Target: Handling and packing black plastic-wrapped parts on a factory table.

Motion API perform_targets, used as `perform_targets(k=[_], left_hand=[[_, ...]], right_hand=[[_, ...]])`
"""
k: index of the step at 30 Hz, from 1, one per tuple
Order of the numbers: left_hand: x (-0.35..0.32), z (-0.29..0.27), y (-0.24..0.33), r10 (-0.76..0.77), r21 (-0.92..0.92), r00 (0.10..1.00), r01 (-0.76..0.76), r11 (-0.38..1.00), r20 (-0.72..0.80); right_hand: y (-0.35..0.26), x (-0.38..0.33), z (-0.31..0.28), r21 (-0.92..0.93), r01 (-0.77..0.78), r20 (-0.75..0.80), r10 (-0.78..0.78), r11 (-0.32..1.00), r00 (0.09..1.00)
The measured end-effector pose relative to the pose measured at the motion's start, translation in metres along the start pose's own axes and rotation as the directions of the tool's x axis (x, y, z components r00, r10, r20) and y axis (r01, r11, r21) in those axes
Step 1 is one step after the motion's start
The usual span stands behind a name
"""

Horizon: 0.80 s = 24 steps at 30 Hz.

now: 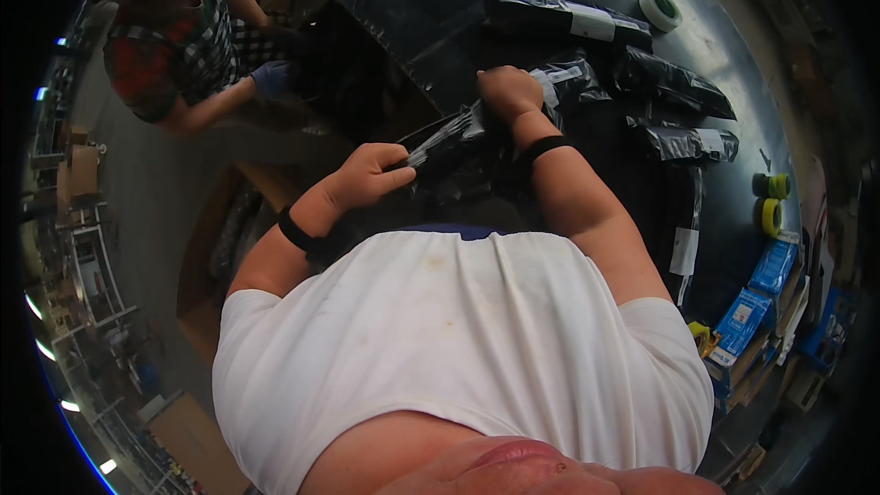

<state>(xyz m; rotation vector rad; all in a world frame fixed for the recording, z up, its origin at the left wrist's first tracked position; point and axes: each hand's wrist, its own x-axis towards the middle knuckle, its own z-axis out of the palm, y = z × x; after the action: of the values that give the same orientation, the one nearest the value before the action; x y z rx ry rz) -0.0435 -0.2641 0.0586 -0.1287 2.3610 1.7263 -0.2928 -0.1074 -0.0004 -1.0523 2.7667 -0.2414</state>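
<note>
A shiny black plastic bag (449,136) stretches between my two hands over the near edge of the dark table. My left hand (367,176) pinches its left end, thumb and fingers pressed together. Higher up and to the right, my right hand (511,93) is closed on the bag's other end; its fingertips are mostly hidden. Just beyond my right hand lies a crumpled black plastic package (577,78). What the bag contains cannot be made out.
Black wrapped packages (527,14) with white labels lie on the table (412,0). A tape roll (660,12) stands at the far right, yellow tape rolls (768,217) and blue boxes (741,325) nearer. Leftward are a cardboard box (206,257) and a person (165,64) wearing blue gloves.
</note>
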Motion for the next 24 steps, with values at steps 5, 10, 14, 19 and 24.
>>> perform_targets(k=[5,10,14,19,24], left_hand=[[0.021,-0.002,-0.010,-0.198,0.058,0.970,0.207,0.977,-0.143],[0.064,0.016,0.011,-0.171,0.423,0.972,0.225,0.878,-0.161],[0.071,0.029,0.017,-0.241,-0.108,0.970,0.238,0.965,-0.018],[0.034,0.028,-0.002,-0.119,-0.017,0.979,0.117,0.993,-0.163],[-0.046,-0.003,0.008,-0.039,-0.338,0.986,-0.018,0.941,-0.162]], right_hand=[[-0.003,-0.003,0.007,-0.039,0.031,-0.059,-0.033,0.999,0.998],[-0.010,-0.003,0.000,-0.059,0.004,-0.028,-0.005,0.998,1.000],[-0.008,-0.001,0.001,-0.077,0.007,-0.029,-0.009,0.997,1.000],[-0.009,0.002,-0.002,-0.061,-0.002,0.047,0.005,0.998,0.999],[0.001,0.005,-0.002,-0.032,0.035,-0.041,-0.036,0.999,0.998]])
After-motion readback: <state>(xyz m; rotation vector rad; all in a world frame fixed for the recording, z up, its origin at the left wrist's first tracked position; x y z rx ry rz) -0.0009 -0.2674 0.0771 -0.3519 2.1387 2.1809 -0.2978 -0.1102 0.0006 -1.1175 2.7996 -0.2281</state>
